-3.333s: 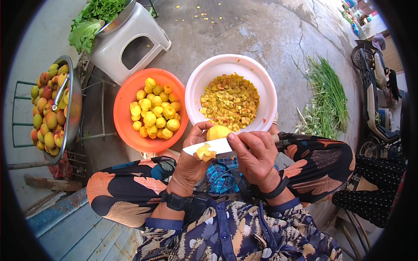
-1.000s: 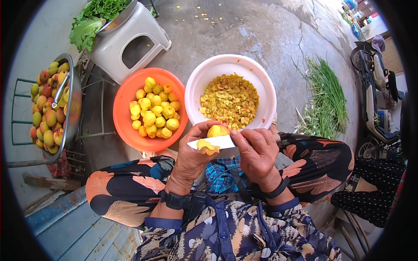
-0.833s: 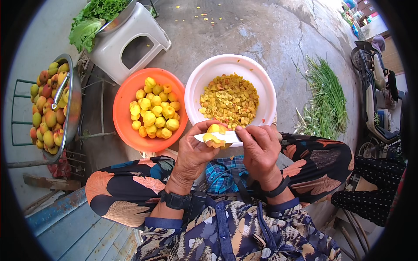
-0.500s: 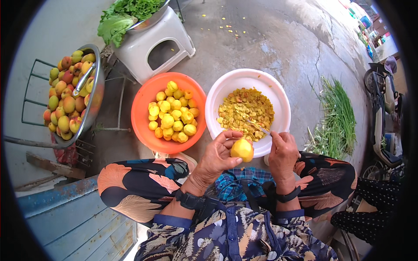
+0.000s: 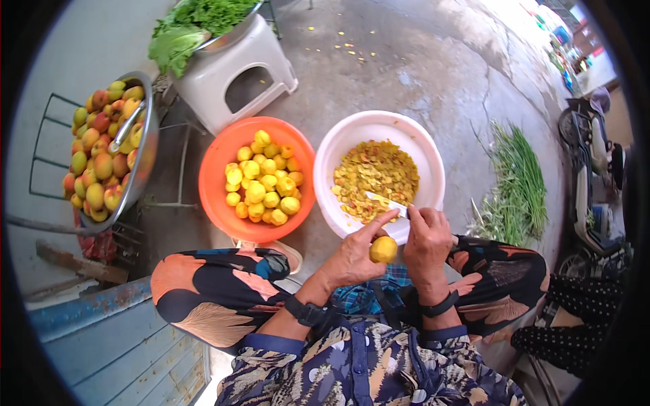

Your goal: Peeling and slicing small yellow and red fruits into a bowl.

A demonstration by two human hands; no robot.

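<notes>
Just below a smooth, round white basin (image 5: 349,137) of thin, flaky peelings (image 5: 376,172), the right hand (image 5: 428,247) and left hand (image 5: 354,260) grip, respectively, a flat-bladed knife (image 5: 390,204) and, between them, a rounded yellow fruit (image 5: 383,250).

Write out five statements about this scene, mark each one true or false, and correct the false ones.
1. The left hand holds a yellow fruit. True.
2. The left hand also holds the knife. False: the right hand holds it.
3. The white basin contains yellow peelings. True.
4. The orange basin stands to the right of the white basin. False: it stands to the left.
5. Leafy greens sit in a bowl on the stool. True.
</notes>
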